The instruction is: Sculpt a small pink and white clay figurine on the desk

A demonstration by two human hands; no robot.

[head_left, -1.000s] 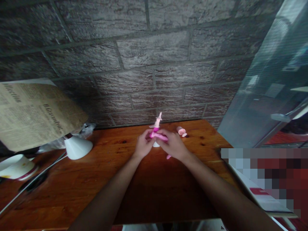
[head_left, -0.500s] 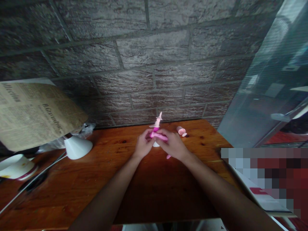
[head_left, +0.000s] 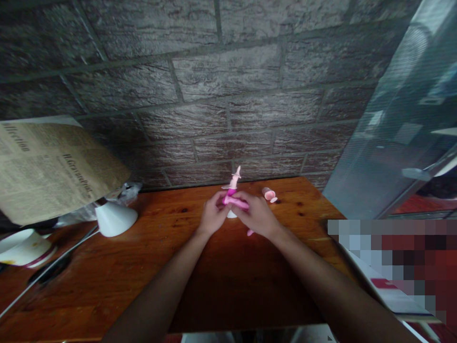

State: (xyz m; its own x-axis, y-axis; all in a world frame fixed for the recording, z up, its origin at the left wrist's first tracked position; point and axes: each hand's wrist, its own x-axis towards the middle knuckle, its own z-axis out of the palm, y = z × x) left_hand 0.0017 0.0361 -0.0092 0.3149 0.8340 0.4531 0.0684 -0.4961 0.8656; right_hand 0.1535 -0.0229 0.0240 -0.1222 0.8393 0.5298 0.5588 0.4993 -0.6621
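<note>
Both my hands meet over the wooden table, close together near its far side. My left hand (head_left: 213, 213) is closed, thumb and fingers pinching the magenta lower part of a small pink figure (head_left: 234, 182). The figure's pale pink top, with a pointed tip, rises above the fingers. Closed as well, my right hand (head_left: 260, 216) grips a pink rod-like piece (head_left: 236, 203) lying across the figure's front. Whether the two pieces are joined cannot be seen. A white rounded piece (head_left: 232, 214) shows just below. Beneath my right hand a small pink piece (head_left: 250, 233) peeks out.
A small pink tub (head_left: 267, 193) with a pale disc beside it stands behind my right hand. Leftward are a white cone-shaped base (head_left: 116, 220), a newspaper-print sheet (head_left: 60, 166), a white bowl (head_left: 26, 247) and a cable (head_left: 50, 270). A stone-block wall (head_left: 228, 85) backs the table (head_left: 153, 271).
</note>
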